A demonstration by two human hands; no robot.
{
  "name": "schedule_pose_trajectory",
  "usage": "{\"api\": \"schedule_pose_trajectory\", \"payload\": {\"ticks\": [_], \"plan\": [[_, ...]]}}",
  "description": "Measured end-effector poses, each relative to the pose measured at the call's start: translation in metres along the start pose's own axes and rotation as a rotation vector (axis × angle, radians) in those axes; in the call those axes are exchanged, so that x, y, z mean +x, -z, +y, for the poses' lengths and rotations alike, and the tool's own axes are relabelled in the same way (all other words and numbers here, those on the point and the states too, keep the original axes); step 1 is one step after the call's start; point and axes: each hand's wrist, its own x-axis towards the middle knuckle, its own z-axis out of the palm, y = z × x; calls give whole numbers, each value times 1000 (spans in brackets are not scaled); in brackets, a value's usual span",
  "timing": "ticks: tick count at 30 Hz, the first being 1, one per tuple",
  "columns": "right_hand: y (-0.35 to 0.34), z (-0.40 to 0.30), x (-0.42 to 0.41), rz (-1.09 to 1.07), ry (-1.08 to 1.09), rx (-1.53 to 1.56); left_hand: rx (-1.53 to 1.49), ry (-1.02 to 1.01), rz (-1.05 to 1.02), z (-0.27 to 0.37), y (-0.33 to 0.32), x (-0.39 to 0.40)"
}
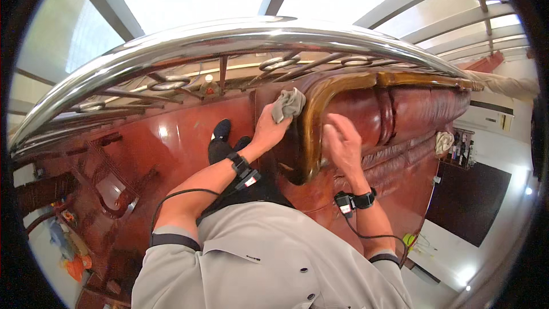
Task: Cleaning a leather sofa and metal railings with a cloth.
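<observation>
My left hand (273, 131) holds a crumpled grey cloth (288, 105) against the outer side of a sofa's curved, varnished wooden frame (315, 116). On the other side of that wooden edge is my right hand (343, 141), its fingers bent, over the dark red leather upholstery (356, 116). No object shows in it, and its fingertips are partly hidden from view. The sofa's padded leather back runs off to the right, with wrinkled leather cushions (399, 154) below it.
A shiny metal handrail (274, 36) with scrolled metalwork arches across in front, beside the sofa. A bottle with a white cap (209, 88) stands near the railing. Carved wooden furniture (116, 193) is at left. A light cloth (444, 143) lies at the sofa's far end.
</observation>
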Motion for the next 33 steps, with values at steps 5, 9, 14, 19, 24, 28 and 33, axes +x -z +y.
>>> {"api": "schedule_pose_trajectory", "payload": {"ticks": [5,9,14,19,24,28,33], "plan": [[10,84,7,253,24,-440,-23,-39,55,-9,-31,40],[-15,124,3,321,45,-673,64,-135,43,33,-40,60],[-22,120,2,372,-9,-648,278,-236,-68,58,-54,101],[-28,123,0,380,-3,-625,444,-91,-263,55,-64,142],[-26,126,2,386,-9,-625,467,62,-300,88,-50,138],[-25,129,3,389,8,-650,163,-26,-89,25,-40,125],[-26,132,0,377,2,-637,20,130,3,-21,-20,79]]}}
